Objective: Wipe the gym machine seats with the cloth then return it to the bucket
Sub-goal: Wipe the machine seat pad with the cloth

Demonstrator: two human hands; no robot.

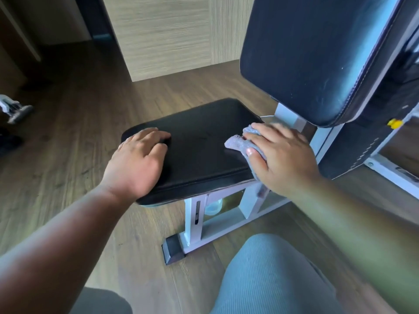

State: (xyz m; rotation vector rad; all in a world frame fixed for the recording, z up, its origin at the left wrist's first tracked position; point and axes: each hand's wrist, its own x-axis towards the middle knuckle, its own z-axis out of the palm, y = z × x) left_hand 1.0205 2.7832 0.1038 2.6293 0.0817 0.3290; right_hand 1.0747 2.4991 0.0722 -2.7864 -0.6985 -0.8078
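A black padded seat (199, 141) of a gym machine lies in the middle of the view on a white metal frame (217, 218). My right hand (283, 157) presses a grey cloth (240, 141) flat onto the seat's right edge, fingers spread over it. My left hand (138, 159) rests palm down on the seat's left front corner, holding nothing. The tall black back pad (317, 57) rises at the upper right. No bucket is in view.
Brown wood flooring (74, 137) surrounds the machine. A light wood panel (167, 35) stands behind the seat. Part of another machine (13, 109) shows at the left edge. A yellow knob (395, 123) sits on the frame at right. My knee in grey trousers (272, 277) is below.
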